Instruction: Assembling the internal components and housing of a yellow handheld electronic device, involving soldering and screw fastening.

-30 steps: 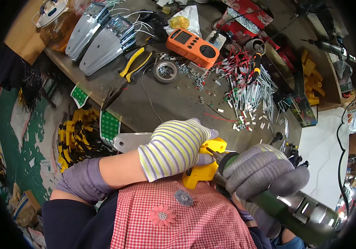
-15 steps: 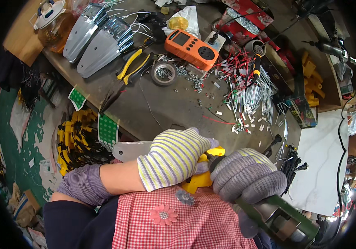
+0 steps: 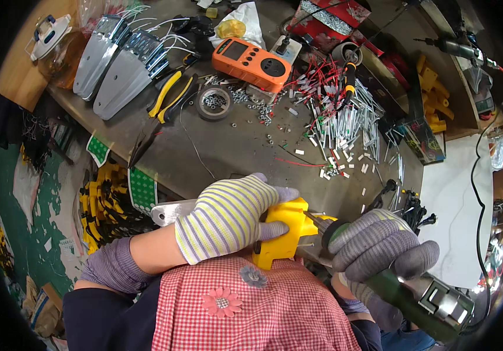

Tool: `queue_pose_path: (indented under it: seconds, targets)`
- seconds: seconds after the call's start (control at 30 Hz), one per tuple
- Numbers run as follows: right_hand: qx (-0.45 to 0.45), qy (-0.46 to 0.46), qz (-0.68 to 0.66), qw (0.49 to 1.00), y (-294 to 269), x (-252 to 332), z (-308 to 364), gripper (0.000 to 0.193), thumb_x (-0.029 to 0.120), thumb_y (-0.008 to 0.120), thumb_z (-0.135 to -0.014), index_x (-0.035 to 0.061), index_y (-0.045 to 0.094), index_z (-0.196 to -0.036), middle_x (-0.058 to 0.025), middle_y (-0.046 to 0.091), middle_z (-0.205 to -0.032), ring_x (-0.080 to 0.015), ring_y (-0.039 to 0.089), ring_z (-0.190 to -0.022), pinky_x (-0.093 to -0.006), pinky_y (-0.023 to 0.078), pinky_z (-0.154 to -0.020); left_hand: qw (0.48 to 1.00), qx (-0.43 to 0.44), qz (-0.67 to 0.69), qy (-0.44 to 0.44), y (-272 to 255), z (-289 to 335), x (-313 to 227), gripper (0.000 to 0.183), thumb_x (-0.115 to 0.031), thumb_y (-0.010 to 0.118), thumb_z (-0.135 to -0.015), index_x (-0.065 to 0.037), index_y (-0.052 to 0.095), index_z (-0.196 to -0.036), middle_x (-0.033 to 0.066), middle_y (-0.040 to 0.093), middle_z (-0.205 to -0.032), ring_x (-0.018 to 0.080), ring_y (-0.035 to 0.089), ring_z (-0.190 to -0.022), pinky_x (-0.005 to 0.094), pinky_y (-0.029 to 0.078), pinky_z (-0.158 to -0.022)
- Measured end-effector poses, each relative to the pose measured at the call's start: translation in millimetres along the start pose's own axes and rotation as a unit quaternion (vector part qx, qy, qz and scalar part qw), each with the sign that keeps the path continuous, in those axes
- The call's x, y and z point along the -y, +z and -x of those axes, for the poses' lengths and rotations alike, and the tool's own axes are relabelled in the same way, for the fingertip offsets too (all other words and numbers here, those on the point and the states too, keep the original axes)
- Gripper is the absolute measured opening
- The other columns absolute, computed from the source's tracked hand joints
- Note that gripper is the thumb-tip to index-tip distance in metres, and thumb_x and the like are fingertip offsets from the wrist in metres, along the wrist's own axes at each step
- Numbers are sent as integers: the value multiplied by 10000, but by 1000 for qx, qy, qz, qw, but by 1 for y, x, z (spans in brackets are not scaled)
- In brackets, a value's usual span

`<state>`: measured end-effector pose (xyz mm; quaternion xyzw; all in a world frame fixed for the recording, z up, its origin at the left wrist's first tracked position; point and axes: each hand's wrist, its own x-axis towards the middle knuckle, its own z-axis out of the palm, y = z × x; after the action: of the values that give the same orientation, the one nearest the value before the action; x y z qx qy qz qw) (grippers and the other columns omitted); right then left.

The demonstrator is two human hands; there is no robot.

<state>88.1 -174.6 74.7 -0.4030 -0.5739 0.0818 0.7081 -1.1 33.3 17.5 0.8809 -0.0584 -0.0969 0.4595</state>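
Far left of worktop (image 3: 228,152): two grey metal blade-shaped plates (image 3: 108,64) lie side by side near the back edge; yellow-handled pliers (image 3: 169,96) sit just beside them, with a small round tin of nuts (image 3: 213,104) next to those.
Left hand (image 3: 228,219): your striped glove is closed over the yellow plastic part (image 3: 286,237), fingers wrapped across its top; it pins the part against your lap, at the near edge of the worktop, on a grey metal plate (image 3: 166,212) that juts out to the left.
Yellow plastic part: it looks rigid and light, a moulded block with lobes at the bottom; I judge it won't give under a firm grip, but smooth plastic may slip in a knit glove; hold it by the broad flanks, clear of the face where the tool meets it.
Centre back: an orange meter (image 3: 251,58) rests beyond scattered nuts and wire offcuts.
Right hand (image 3: 380,245): your grey glove grips the front of a green power driver (image 3: 421,295), fully closed round the body; its tip touches the part's right side; the tool looks the heavier item, so keep your wrist behind it.
Right of worktop: a heap of red-wired white sleeves (image 3: 345,117); black cables (image 3: 409,205) near the edge.
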Motion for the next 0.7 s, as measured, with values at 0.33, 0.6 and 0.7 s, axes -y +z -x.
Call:
queue_pose_path:
  seconds: [0.33, 0.6, 0.7]
  targets:
    - [151, 78, 69, 983, -4, 12, -1, 321, 231, 565, -976, -12, 580, -766, -265, 663, -701, -382, 690, -614, -509, 593, -624, 999, 24, -26, 13, -1, -6, -8, 581, -368, 750, -785, -219, 638, -1336, 127, 665, -1011, 333, 668, -882, 393, 528, -779]
    - [173, 59, -94, 979, -21, -17, -1, 335, 275, 700, -923, -29, 559, -930, -224, 665, -727, -354, 682, -604, -509, 590, -593, 998, 22, -51, 5, 2, -4, -2, 549, -450, 710, -822, -240, 649, -1325, 123, 657, -995, 322, 674, -859, 388, 534, -744]
    - [118, -21, 34, 992, -2, -13, 14, 430, 319, 696, -931, -35, 503, -1084, -193, 647, -723, -331, 667, -588, -493, 586, -562, 997, 12, -69, 18, 4, -3, -2, 543, -446, 717, -818, -240, 653, -1316, 132, 658, -1001, 324, 675, -856, 396, 537, -741]
